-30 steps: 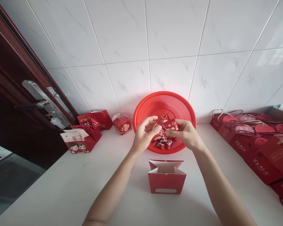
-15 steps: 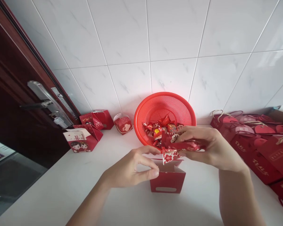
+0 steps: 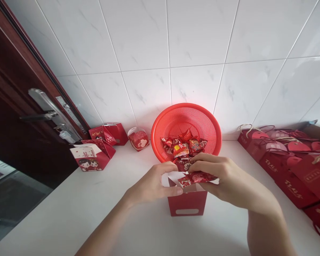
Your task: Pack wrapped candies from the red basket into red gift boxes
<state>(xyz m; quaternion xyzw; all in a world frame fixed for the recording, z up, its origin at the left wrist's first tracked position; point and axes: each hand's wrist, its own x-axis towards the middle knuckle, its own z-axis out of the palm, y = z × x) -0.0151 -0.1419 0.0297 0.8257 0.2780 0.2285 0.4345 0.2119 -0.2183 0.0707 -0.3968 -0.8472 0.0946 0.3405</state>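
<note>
A red paper gift box (image 3: 187, 203) stands upright on the white counter, its top open. My left hand (image 3: 153, 183) grips its left upper edge, thumb on the front and fingers towards the back. Right over the opening, my right hand (image 3: 224, 176) is closed on red wrapped candies (image 3: 196, 177), their printed wrappers partly inside the rim. Its fingers hide part of them, so how many it holds cannot be made out. Just behind the box sits a red plastic colander (image 3: 156, 142) with several wrapped candies (image 3: 185, 142) in it.
Several small red gift boxes (image 3: 94, 156) stand at the left by a dark door (image 3: 21, 71) with a metal handle. A small rounded box (image 3: 138, 138) is near the tiled wall. Many red gift bags (image 3: 288, 170) crowd the right side of the counter (image 3: 117, 177).
My right hand has come down and left, bringing the candies into the box's mouth. My left hand has moved onto the box's edge, and the box's top is spread wider.
</note>
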